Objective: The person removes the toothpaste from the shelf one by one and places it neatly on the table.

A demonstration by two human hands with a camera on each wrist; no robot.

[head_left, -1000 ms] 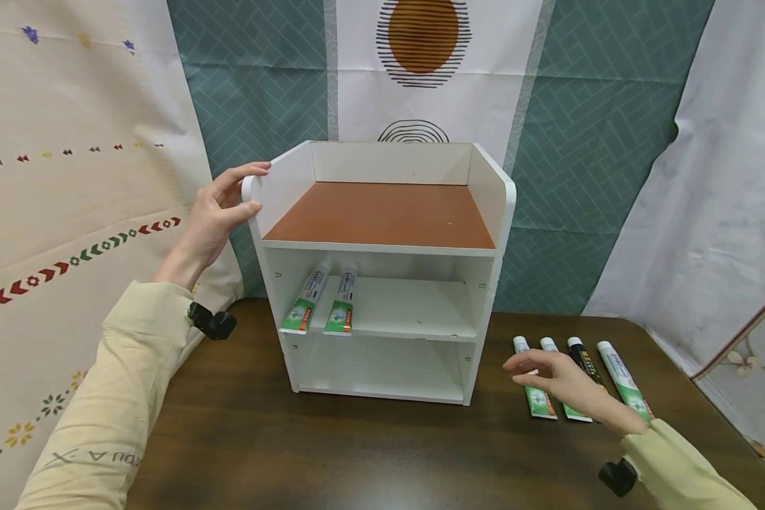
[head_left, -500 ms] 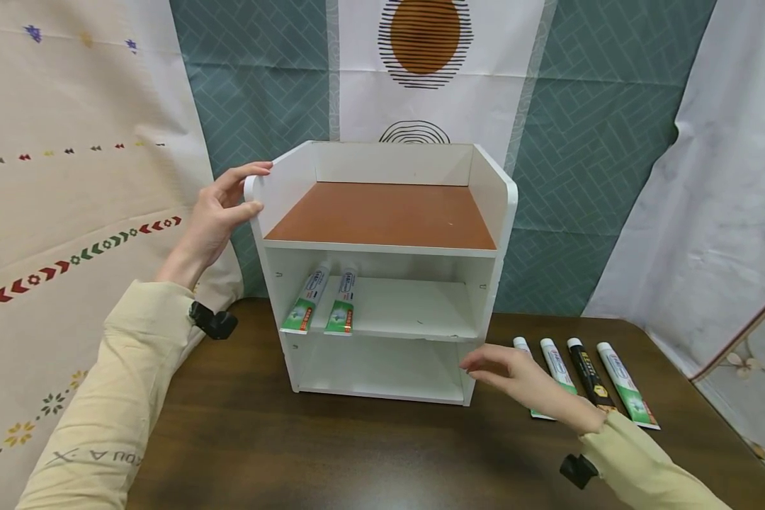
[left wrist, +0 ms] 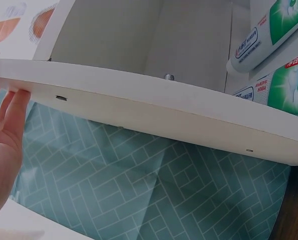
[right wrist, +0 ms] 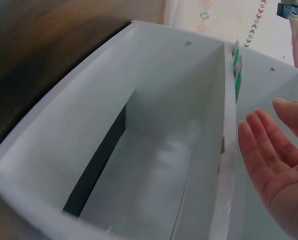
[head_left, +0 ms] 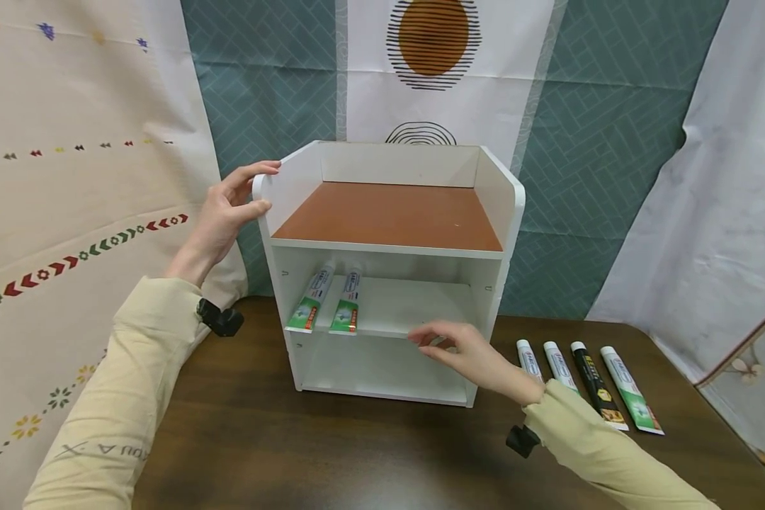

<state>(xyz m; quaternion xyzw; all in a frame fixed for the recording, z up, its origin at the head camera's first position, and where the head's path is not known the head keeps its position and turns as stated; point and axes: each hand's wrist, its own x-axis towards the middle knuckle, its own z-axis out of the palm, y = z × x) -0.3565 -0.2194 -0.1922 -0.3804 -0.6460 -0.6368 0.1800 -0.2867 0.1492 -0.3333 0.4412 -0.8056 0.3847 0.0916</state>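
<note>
My left hand [head_left: 219,216] grips the upper left side panel of a small white shelf unit [head_left: 513,205], thumb on one face and fingers on the other. On its middle shelf lie two green-and-white toothpaste tubes, a left one [head_left: 310,301] and a right one [head_left: 347,304], their flat ends reaching over the front edge. In front of the shelf unit, to the right of those tubes, hovers my right hand [head_left: 468,354]. Its fingers are loosely bent and hold nothing. In the right wrist view the right fingers [right wrist: 269,145] are beside the middle shelf's edge.
Right of the unit, a row of tubes lies on the dark wooden table [head_left: 280,453]: a black tube [head_left: 598,389], a green-and-white tube [head_left: 632,389] at the far right, and two more partly behind the right arm. Patterned cloths [head_left: 618,142] hang around the table.
My right hand has moved left, away from above the tubes on the table to in front of the shelf unit. The left hand keeps its grip. The head view has shifted slightly.
</note>
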